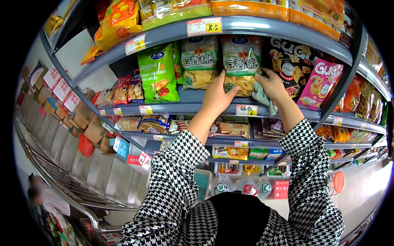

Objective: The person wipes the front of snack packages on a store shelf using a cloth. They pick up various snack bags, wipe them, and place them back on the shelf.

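Observation:
Both my hands are at a clear-and-green bag of crispy snack pieces (pixel 241 66) that stands upright on a grey store shelf (pixel 190 107). My left hand (pixel 219 93) rests against the bag's left side, thumb across its lower front. At the right side, my right hand (pixel 271 84) touches the bag with its thumb and has a grey-green cloth (pixel 264 97) in its fingers, hanging over the shelf edge. A similar bag (pixel 200 63) stands just left. Right of my right hand are a black snack bag (pixel 289 67) and a pink one (pixel 320 83).
A green snack bag (pixel 157 73) stands farther left. Overhead runs a shelf edge with price tags (pixel 204 27); packaged sweets fill lower shelves. Cardboard boxes (pixel 97 127) and a red plastic bag (pixel 86 144) lie at left, beyond a metal railing (pixel 89 212). A person (pixel 54 200) is at lower left.

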Tool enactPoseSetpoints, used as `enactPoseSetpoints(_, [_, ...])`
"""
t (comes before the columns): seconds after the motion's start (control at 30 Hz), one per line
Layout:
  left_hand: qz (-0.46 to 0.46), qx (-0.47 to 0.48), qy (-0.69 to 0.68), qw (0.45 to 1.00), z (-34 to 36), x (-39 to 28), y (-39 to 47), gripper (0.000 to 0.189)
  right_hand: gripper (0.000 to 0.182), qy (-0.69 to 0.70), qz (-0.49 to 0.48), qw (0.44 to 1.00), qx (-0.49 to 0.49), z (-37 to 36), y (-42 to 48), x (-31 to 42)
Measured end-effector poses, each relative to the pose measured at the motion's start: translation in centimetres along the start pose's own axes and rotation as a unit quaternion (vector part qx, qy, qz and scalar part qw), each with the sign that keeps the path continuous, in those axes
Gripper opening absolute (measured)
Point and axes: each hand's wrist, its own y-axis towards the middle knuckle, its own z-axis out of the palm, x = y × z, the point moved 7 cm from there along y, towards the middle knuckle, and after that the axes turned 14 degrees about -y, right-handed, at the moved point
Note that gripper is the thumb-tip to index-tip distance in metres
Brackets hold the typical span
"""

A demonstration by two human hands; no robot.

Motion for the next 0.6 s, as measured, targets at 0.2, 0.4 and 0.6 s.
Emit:
enactPoseSetpoints(0.2, [0.089,-0.216,0.139,0.962,-7.1,-0.3,-0.7,0.061,0.056,-0.019,0.000,1.000,-0.006,-0.6,0.6,-1.0])
enactPoseSetpoints(0.4, [-0.061,-0.164,0.156,0.972,-7.9,3.4,1.6,0.125,0.053,-0.165,-0.075,0.977,-0.112,-1.9,-1.6,2.2])
enactPoseSetpoints(0.6, [-0.132,-0.143,0.149,0.969,-8.0,4.7,2.1,0.131,0.044,-0.133,-0.315,0.921,-0.187,-0.2,-9.5,10.6])
